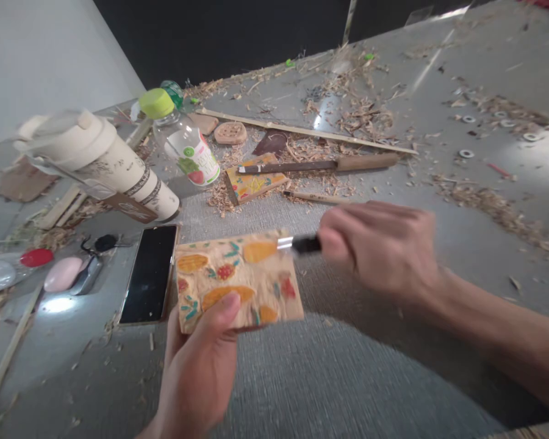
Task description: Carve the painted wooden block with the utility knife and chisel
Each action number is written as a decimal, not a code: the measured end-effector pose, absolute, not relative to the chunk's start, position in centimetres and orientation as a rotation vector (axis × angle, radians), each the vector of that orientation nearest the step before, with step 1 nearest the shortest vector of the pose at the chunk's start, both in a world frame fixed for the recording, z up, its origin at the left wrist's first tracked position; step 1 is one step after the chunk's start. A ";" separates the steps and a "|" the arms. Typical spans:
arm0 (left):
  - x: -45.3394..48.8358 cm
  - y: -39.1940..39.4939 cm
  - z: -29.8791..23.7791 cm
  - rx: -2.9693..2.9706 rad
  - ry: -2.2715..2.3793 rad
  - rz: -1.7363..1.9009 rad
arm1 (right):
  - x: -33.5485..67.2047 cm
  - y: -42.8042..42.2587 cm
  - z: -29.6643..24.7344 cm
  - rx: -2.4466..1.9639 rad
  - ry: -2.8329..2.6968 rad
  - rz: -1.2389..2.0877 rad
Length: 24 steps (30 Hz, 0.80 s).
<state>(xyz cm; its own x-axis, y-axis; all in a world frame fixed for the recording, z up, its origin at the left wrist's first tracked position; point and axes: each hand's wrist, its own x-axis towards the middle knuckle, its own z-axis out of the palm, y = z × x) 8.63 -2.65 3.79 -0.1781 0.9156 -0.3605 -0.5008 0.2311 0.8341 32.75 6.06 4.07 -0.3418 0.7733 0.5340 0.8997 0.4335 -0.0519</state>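
My left hand (205, 360) is closed around the lower edge of a carved wooden block (281, 308), thumb on its face and the other fingers underneath. Orange carrot-like shapes, red fruits and teal leaves are painted in relief on it. In my right hand (379, 247), curled into a fist, is a brush (307, 244) with a black handle and a silver ferrule. Its tip lies over the block's upper right part, where an orange patch makes the bristles hard to tell from the paint. Motion slightly blurs the right hand.
Behind the block, a wooden-handled file (366, 161) rests across a second painted block (256, 190), near a thin carving tool (318, 198). A phone (149, 274), a cream tumbler (114, 161) and a plastic bottle (192, 149) stand or lie left. Wood shavings and metal washers (466, 153) litter the table.
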 end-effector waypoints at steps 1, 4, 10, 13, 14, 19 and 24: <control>8.6 -2.9 3.6 0.474 1.149 1.336 | 33.5 6.6 4.4 -1.527 -2.106 -0.369; 8.5 -3.2 3.0 0.495 1.168 1.282 | 35.8 7.9 5.2 -1.682 -1.808 -0.486; 8.6 -2.2 2.2 0.560 1.258 1.357 | 34.8 7.0 4.5 -1.436 -2.151 -0.080; 8.6 -1.9 2.4 0.577 1.228 1.380 | 33.3 6.1 3.8 -1.331 -2.313 0.070; 8.6 -1.8 2.5 0.581 1.217 1.387 | 33.0 5.8 3.6 -1.308 -2.357 0.104; 8.6 -1.9 2.5 0.581 1.186 1.366 | 32.5 5.3 3.1 -1.223 -2.435 0.174; 8.5 -2.3 2.3 0.600 1.215 1.387 | 31.8 4.6 2.8 -1.205 -2.442 0.076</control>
